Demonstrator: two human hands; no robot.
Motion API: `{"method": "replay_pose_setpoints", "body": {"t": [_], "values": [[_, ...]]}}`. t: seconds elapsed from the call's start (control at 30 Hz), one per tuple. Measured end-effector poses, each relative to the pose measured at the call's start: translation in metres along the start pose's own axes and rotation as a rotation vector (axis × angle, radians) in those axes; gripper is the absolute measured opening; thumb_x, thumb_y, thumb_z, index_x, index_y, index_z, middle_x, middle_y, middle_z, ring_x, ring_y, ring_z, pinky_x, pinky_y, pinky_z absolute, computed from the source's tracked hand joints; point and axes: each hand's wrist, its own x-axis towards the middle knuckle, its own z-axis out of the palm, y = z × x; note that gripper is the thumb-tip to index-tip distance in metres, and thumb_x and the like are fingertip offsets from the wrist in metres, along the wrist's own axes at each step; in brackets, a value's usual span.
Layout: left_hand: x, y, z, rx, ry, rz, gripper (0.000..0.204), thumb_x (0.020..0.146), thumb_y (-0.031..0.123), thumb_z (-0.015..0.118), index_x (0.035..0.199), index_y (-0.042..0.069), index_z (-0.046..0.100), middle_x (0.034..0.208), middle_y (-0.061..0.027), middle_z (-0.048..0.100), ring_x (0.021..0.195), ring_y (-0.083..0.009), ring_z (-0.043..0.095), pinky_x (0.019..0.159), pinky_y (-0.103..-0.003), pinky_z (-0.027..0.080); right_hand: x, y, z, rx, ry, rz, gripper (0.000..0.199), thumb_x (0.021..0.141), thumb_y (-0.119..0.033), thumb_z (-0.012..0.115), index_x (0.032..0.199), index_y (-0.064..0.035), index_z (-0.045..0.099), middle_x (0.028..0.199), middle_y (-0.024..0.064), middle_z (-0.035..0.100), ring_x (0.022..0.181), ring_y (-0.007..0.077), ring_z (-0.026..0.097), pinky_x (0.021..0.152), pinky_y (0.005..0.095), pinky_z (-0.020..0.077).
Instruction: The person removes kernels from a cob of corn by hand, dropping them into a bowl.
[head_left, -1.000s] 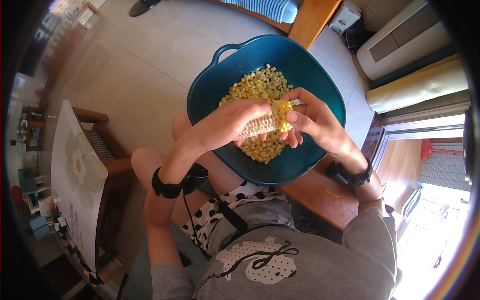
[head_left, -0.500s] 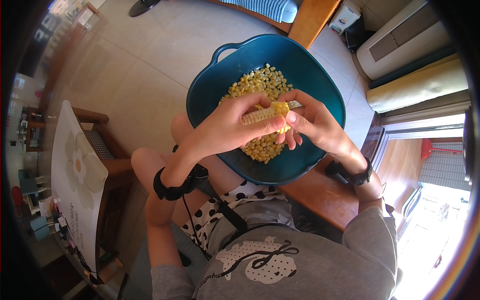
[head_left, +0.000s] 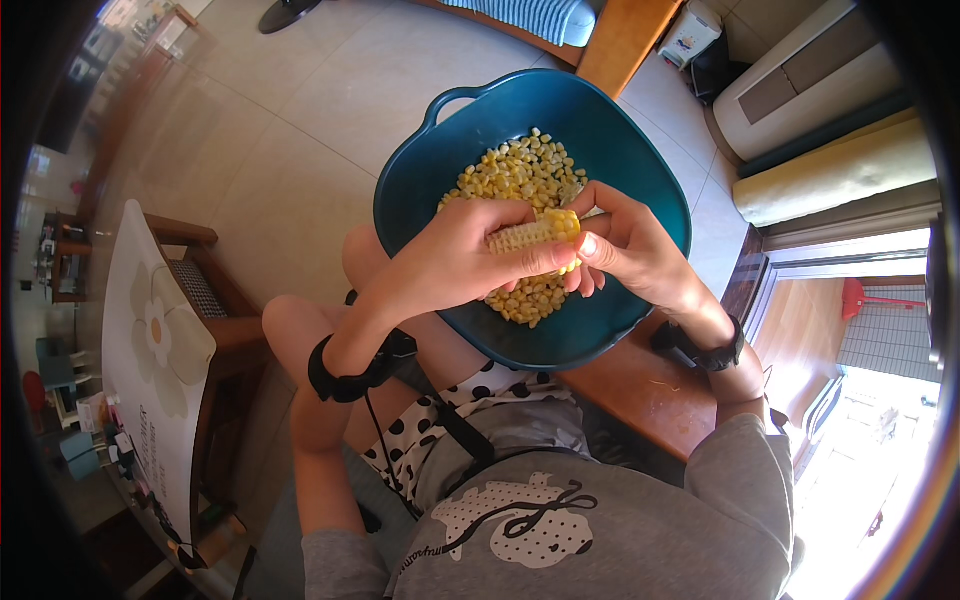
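A corn cob, stripped bare along most of its length, lies across my left hand, whose fingers and thumb wrap round it. Yellow kernels still cover its right end. There, my right hand pinches at the kernels with thumb and curled fingers; part of its grip is hidden behind the cob. Below both hands, a teal basin with a loop handle holds a heap of loose corn kernels.
The basin rests by my knees and a wooden bench. On the left stands a wooden chair or stand under a flower-printed cloth. A small white bin and a rolled yellow cushion-like bundle are at the far right.
My right thumb has shifted slightly at the cob's kernel-covered end. The cob has turned a little in my left hand, and the basin has stayed put.
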Motion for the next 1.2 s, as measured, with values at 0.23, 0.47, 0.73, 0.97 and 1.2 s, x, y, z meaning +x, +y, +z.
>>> {"method": "replay_pose_setpoints", "body": {"t": [0.23,0.47,0.73,0.97,1.2], "values": [[-0.0011,0.0017,-0.0014,-0.026,-0.031,0.013,0.037,0.088,0.038,0.063,0.083,0.002,0.065,0.057,-0.0001,0.055,0.050,-0.0055,0.051,0.043,-0.022,0.038,-0.0002,-0.0004,0.0012,-0.007,0.010,-0.001,0.045,0.087,-0.041,0.063,0.099,-0.0001,0.048,0.070,0.0057,0.063,0.059,0.0094,0.059,0.051,0.0195,0.0422],[-0.0019,0.0018,-0.0008,-0.029,-0.040,-0.054,0.031,0.093,0.032,0.055,0.087,0.002,0.062,0.057,0.0001,0.052,0.043,-0.0033,0.043,0.040,-0.020,0.032,-0.0001,0.0000,0.0002,0.007,0.011,0.008,0.043,0.089,-0.040,0.061,0.099,-0.0004,0.048,0.070,0.0056,0.062,0.059,0.0091,0.058,0.051,0.0193,0.0417],[-0.0021,-0.0007,0.0000,-0.113,-0.009,-0.048,0.035,0.095,0.033,0.052,0.088,0.001,0.064,0.055,-0.0004,0.053,0.043,-0.0046,0.047,0.040,-0.021,0.036,-0.0002,-0.0019,0.0008,-0.003,0.020,0.021,0.042,0.090,-0.041,0.060,0.097,-0.0017,0.047,0.068,0.0055,0.062,0.058,0.0088,0.058,0.051,0.0195,0.0413],[-0.0023,0.0027,-0.0050,-0.211,-0.065,-0.160,0.041,0.094,0.041,0.051,0.093,0.002,0.065,0.059,-0.0011,0.055,0.043,-0.0043,0.047,0.039,-0.020,0.037,-0.0007,-0.0020,0.0012,-0.024,0.031,0.022,0.041,0.089,-0.040,0.061,0.096,-0.0018,0.048,0.068,0.0056,0.062,0.058,0.0088,0.058,0.051,0.0197,0.0414],[0.0003,-0.0049,0.0020,0.054,-0.032,0.161,0.039,0.085,0.042,0.065,0.088,0.003,0.061,0.061,-0.0001,0.056,0.046,-0.0042,0.049,0.041,-0.019,0.037,0.0000,-0.0004,0.0018,0.011,0.032,0.001,0.042,0.089,-0.040,0.061,0.096,-0.0009,0.048,0.067,0.0047,0.061,0.058,0.0084,0.057,0.051,0.0197,0.0412]]}}
